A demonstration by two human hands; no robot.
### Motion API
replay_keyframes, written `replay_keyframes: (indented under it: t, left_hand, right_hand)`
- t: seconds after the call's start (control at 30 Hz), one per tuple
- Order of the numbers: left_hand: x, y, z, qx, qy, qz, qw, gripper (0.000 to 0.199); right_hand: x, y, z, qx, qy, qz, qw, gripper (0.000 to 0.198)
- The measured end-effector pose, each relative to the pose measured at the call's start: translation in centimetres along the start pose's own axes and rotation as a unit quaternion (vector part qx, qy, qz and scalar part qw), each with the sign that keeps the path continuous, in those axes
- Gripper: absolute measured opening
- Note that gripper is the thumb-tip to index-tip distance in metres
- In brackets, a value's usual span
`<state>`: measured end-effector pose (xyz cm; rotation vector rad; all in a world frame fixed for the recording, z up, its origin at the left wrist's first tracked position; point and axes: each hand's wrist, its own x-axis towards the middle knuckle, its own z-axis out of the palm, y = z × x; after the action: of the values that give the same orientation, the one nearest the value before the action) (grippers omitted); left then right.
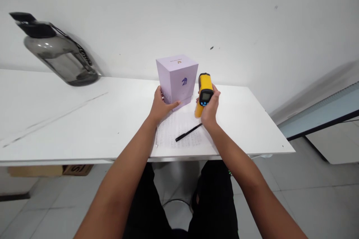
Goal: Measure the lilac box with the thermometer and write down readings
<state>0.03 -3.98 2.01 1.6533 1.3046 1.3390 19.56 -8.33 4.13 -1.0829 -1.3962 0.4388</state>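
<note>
A pale purple box [179,82] with a dark blue emblem on its front stands at the back of the white table. My left hand [162,105] grips its lower left corner, thumb across the front and fingers round the side. In my right hand [211,109] is a yellow and black infrared thermometer [205,86], held by its handle, its small screen and blue buttons facing me. Below both hands lies a sheet of paper [168,134] covered in faint writing. On it rests a black pen [188,133], its far end close to my right wrist.
A large grey water bottle [63,52] with a black cap and strap stands at the left, near the wall. The table's front edge [67,163] runs just before me. Under the table at the left is a cardboard box [77,170]. A glass-like panel [322,110] stands at the right.
</note>
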Motion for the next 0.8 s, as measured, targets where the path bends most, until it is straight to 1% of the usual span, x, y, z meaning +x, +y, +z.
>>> replay_keyframes:
  t: [0.07, 0.1, 0.13, 0.17, 0.23, 0.33, 0.43, 0.53, 0.6, 0.7, 0.73, 0.8]
  left_hand:
    - [0.0, 0.1, 0.0, -0.002, -0.006, -0.005, 1.000, 0.104]
    - [-0.1, 0.1, 0.0, -0.003, -0.008, -0.006, 1.000, 0.103]
    - [-0.1, 0.1, 0.0, -0.003, -0.010, -0.006, 1.000, 0.103]
    - [-0.1, 0.1, 0.0, -0.004, -0.010, -0.005, 1.000, 0.103]
    - [0.0, 0.0, 0.0, -0.002, -0.006, -0.001, 1.000, 0.103]
    - [0.1, -0.1, 0.1, -0.005, -0.001, 0.007, 1.000, 0.102]
    - [0.1, -0.1, 0.2, -0.012, 0.000, 0.017, 1.000, 0.100]
    - [0.1, -0.1, 0.2, -0.010, -0.002, 0.017, 1.000, 0.100]
    - [0.1, -0.1, 0.2, -0.005, -0.002, 0.013, 1.000, 0.101]
    - [0.1, 0.0, 0.2, -0.001, 0.001, 0.013, 1.000, 0.101]
    - [0.1, 0.1, 0.1, -0.002, 0.002, 0.013, 1.000, 0.100]
    - [0.1, 0.1, 0.1, -0.004, -0.001, 0.012, 1.000, 0.099]
  right_hand:
    - [0.2, -1.1, -2.0, -0.048, 0.076, -0.023, 0.996, 0.072]
    - [0.3, -1.6, -3.3, -0.097, 0.092, -0.041, 0.990, 0.074]
    - [0.4, -2.0, -4.7, -0.153, 0.080, -0.052, 0.984, 0.074]
    - [0.4, -2.3, -6.1, -0.210, 0.051, -0.049, 0.975, 0.073]
    - [0.2, -2.4, -8.6, -0.309, -0.009, -0.001, 0.951, 0.068]
    - [-0.8, -1.4, -10.8, -0.429, -0.091, 0.067, 0.896, 0.061]
    - [-2.0, -0.2, -11.1, -0.515, -0.134, 0.085, 0.843, 0.054]
    - [-2.7, 0.4, -10.7, -0.566, -0.150, 0.079, 0.807, 0.051]
    - [-2.9, 0.5, -10.5, -0.580, -0.154, 0.076, 0.796, 0.050]
    - [-2.8, 0.7, -10.6, -0.582, -0.161, 0.065, 0.794, 0.049]
    - [-2.8, 0.7, -10.7, -0.584, -0.158, 0.051, 0.795, 0.048]
    - [-2.8, 0.6, -10.8, -0.588, -0.132, -0.001, 0.798, 0.045]
